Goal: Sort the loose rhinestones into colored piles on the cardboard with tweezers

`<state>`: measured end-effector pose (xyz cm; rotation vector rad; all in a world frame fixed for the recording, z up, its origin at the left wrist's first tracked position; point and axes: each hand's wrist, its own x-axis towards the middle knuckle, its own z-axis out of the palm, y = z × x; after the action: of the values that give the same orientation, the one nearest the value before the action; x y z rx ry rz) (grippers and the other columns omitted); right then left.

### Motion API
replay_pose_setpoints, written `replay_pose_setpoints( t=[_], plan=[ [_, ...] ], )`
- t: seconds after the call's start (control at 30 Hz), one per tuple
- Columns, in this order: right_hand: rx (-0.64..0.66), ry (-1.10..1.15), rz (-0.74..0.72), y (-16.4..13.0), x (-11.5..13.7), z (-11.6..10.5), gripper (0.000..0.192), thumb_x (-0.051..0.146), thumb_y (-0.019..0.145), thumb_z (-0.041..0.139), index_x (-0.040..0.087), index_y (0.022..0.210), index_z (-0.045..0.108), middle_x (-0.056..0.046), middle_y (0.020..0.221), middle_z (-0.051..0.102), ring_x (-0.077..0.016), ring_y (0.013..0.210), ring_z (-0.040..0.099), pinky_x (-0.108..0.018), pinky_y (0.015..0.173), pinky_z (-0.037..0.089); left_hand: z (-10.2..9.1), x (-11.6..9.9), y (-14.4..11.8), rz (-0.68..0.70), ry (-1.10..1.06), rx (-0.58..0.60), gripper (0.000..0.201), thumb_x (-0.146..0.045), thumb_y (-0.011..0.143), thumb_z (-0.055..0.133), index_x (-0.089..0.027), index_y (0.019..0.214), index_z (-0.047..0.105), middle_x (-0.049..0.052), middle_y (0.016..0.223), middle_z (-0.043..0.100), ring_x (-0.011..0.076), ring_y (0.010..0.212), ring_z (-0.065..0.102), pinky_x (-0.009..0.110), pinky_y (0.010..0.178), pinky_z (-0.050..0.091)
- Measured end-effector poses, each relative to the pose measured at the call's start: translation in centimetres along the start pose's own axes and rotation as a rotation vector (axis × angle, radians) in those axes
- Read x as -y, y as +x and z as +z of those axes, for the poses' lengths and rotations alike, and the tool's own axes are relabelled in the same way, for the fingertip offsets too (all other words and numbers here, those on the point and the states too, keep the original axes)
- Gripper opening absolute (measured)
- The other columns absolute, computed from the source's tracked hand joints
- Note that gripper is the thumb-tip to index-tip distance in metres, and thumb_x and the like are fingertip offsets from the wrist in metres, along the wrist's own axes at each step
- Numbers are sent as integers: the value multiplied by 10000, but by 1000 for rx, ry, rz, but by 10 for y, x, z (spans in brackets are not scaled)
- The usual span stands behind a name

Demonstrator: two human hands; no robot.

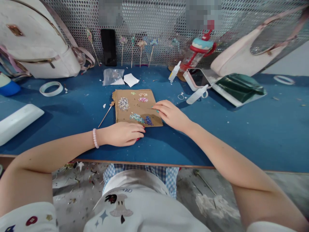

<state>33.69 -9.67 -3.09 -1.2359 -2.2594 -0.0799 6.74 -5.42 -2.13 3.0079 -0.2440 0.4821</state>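
On the blue table (72,106): cardboard sheet (137,108) bearing small bead clusters (124,103). Left hand (123,133) rests flat, empty, at its near edge; right hand (170,114) pinches fingertips at the right edge, contents indiscernible. Best practice, judged: left hand pins the sheet, right picks lightly.

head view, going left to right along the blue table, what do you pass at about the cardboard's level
white block → tape ring → hair stick → left hand → cardboard → right hand → glue bottle → green foil sheet

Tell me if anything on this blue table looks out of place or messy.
Nothing serious: small white scraps lie scattered over the blue table, and the cardboard sheet holding bead piles has a ragged left edge.
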Motion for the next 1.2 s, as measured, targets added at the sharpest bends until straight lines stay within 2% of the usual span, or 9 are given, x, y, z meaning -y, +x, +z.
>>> replay_pose_setpoints(
  t=[0.27,0.4,0.5,0.6,0.73,0.83,0.9,1.0,1.2],
  plan=[
    [-201,75,74,1,4,-11,114,247,904,597,262,839,690,-60,942,683,-246,919,624,-476,851,494,1,0,-1,-2,-14,-2,233,-160,969,474,-111,1089,667,148,1190,688,230,1134,648,343,931,579],
    [-256,268,252,1,9,-15,111,342,871,660,242,823,674,-50,853,704,-215,805,650,-411,760,521,1,1,-1,13,-16,-17,246,-161,974,459,-94,1085,668,154,1179,691,239,1110,660,353,915,589],
    [-180,547,387,-1,7,-15,250,464,792,732,226,811,658,-41,828,707,-187,727,653,-355,666,528,1,0,-1,6,-9,-12,245,-163,976,458,-108,1084,671,149,1191,688,230,1112,659,344,925,586],
    [-93,770,428,-2,0,-13,341,520,704,791,216,765,646,-32,808,708,-164,698,650,-324,648,527,0,0,-1,9,-6,-11,244,-163,974,460,-107,1083,671,149,1190,689,234,1109,662,347,916,590],
    [-82,893,474,-2,-9,-9,389,542,653,822,215,742,633,-14,762,692,-153,696,642,-312,671,528,0,0,-1,18,-14,-24,250,-166,976,457,-90,1075,673,158,1183,690,246,1095,668,356,912,594],
    [-59,927,458,-1,-8,-13,396,606,752,719,220,778,632,-19,772,687,-161,721,645,-318,692,528,0,0,-1,10,-20,-10,250,-170,976,461,-94,1085,673,158,1192,687,245,1103,666,360,920,592],
    [25,893,412,-1,-5,-19,408,623,857,587,221,802,626,-27,776,686,-163,712,642,-322,691,521,0,0,-1,5,-24,2,249,-169,974,468,-94,1094,673,159,1200,684,246,1111,663,363,925,591],
    [227,647,296,-1,0,-29,374,544,944,487,220,816,623,-16,721,669,-144,606,596,-305,628,479,0,0,-1,-8,-29,20,241,-169,969,486,-102,1099,677,158,1204,684,241,1131,655,356,942,584],
    [387,112,-99,-1,5,-34,401,384,1018,381,211,834,692,-60,833,705,-175,764,636,-305,673,448,0,-2,0,-1,-26,-31,250,-162,978,457,-90,1090,668,159,1177,691,237,1114,661,358,910,595]
  ],
)
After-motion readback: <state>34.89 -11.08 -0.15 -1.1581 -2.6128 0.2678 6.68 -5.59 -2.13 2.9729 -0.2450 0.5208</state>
